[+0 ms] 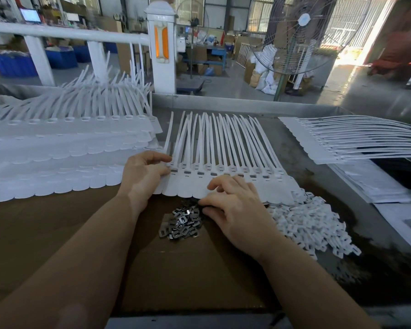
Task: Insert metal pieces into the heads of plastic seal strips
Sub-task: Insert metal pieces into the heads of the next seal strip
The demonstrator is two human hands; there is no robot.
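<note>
A joined row of white plastic seal strips [223, 179] lies flat in the middle of the table [294, 143], its rounded tags toward the person and its thin tails fanning away toward the table's far edge. Several heads along the row show a dark metal insert in their slot.

The left hand [142, 176] rests on the left end of this row, its fingers [159, 159] curled and its thumb pressing at the first head, pinching the end strip there. The right hand [235, 205] lies palm down over the tags at the near edge of the row, fingers bent; its thumb and forefinger meet right at the top edge of a small heap of metal pieces [180, 223], but whether they have one pinched cannot be told.

The heap of metal pieces sits on a brown cardboard sheet [188, 269] just below the row, between the two forearms. To the right of the right hand spreads a pile of small white plastic caps [313, 226]. On the left, stacked rows of more seal strips [69, 148] overlap one another, tails curving upward. At the far right lies another stack of strips [354, 138], tails pointing right. A large standing fan [301, 34] stands beyond the table.
</note>
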